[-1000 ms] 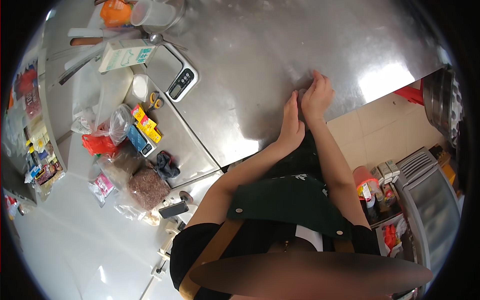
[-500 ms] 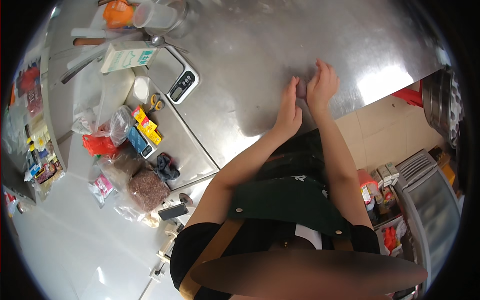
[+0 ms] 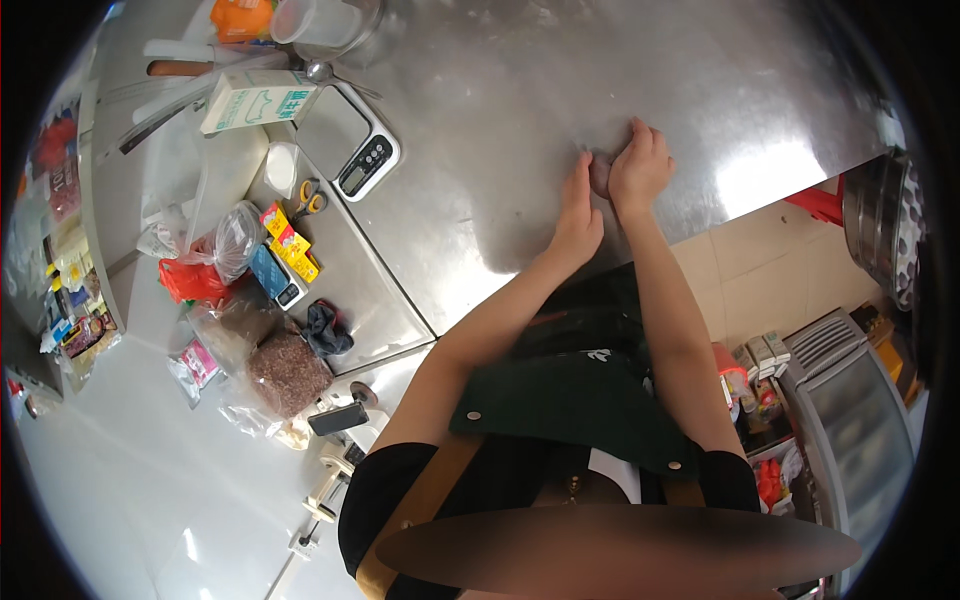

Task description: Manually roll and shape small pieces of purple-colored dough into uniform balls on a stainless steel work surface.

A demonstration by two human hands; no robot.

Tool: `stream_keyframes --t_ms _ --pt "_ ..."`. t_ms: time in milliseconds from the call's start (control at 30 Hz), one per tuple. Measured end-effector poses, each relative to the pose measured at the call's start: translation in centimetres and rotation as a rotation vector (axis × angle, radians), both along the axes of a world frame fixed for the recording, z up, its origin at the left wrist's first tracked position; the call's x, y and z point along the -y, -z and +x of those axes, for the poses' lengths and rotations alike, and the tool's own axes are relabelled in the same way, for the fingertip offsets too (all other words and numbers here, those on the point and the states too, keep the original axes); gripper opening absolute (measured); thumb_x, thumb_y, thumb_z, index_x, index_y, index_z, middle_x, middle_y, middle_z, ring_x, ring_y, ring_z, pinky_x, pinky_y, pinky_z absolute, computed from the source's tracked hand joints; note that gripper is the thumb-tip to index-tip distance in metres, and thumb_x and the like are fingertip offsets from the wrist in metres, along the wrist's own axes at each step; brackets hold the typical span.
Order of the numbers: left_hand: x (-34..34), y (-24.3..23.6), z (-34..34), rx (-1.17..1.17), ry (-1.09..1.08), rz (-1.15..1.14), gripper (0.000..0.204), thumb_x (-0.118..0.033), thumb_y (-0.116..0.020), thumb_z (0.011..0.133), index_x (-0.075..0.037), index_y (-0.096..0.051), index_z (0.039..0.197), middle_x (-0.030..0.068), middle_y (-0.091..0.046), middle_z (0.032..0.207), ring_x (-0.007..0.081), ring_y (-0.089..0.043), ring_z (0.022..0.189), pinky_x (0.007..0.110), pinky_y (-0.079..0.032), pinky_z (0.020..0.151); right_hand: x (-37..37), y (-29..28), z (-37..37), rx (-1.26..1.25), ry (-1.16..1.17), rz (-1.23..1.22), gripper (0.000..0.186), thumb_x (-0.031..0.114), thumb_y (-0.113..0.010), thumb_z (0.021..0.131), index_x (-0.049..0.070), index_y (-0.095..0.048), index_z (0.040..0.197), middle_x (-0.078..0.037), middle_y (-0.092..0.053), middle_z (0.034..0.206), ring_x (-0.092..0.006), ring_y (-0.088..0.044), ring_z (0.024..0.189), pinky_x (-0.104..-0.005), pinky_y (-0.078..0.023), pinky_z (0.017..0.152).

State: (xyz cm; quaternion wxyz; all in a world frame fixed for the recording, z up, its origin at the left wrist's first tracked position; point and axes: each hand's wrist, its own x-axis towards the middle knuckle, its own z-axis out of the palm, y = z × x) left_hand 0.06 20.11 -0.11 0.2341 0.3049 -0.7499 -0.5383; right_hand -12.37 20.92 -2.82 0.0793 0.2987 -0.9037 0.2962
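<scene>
A small purplish-brown lump, dough-like and rounded (image 3: 600, 174), sits on the steel worktop (image 3: 480, 130) between my two hands. My left hand (image 3: 577, 215) is against its left side, fingers straight and held together, pointing away from me. Around its right side curves my right hand (image 3: 640, 172), with the fingers bent and the palm turned inward. Together the hands cup the lump, and their fingers partly cover it.
Left on the worktop stand a kitchen scale (image 3: 368, 165), a carton (image 3: 258, 102), scissors (image 3: 311, 198), yellow packets (image 3: 290, 242) and a bag of brown granules (image 3: 290, 373). A clear plastic tub (image 3: 315, 22) is farther back. A glass-topped cabinet (image 3: 860, 395) stands at right.
My right hand's fingers are bent further and its palm has shifted slightly left. More of the lump shows between the hands. The whole view has shifted a little.
</scene>
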Motion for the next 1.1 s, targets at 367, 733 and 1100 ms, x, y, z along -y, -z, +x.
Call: stream_keyframes --t_ms 367,733,1100 --pt "-2.7 -1.2 0.7 0.04 0.012 -0.015 0.073 0.011 -0.038 0.07 0.005 -0.017 0.141 0.0233 -0.027 0.142 0.037 -0.03 0.129 0.041 -0.026 0.108 -1.0 -1.1 1.0 0.046 -0.032 -0.049 0.024 0.01 -0.053 0.082 0.012 -0.062 0.105 -0.004 -0.062 0.096 -0.025 -0.059 0.087 -0.0406 -0.038 0.072" --pt "-1.6 -1.0 0.4 0.043 0.106 -0.01 0.075 0.012 -0.037 0.068 0.006 -0.017 0.141 0.0247 -0.03 0.14 0.0388 -0.032 0.128 0.041 -0.025 0.108 -1.7 -2.4 0.6 0.054 -0.016 -0.03 0.019 0.012 -0.052 0.087 0.012 -0.063 0.102 -0.004 -0.062 0.096 -0.0237 -0.06 0.084 -0.0371 -0.038 0.071" --pt "-1.5 -0.4 0.1 0.085 0.151 0.094 0.074 0.01 -0.038 0.07 0.005 -0.017 0.141 0.0246 -0.03 0.14 0.0396 -0.032 0.128 0.042 -0.026 0.108 -4.0 -0.2 0.9 0.052 0.013 0.026 0.021 0.013 -0.05 0.09 0.012 -0.062 0.107 -0.004 -0.062 0.096 -0.0243 -0.06 0.084 -0.0367 -0.038 0.07"
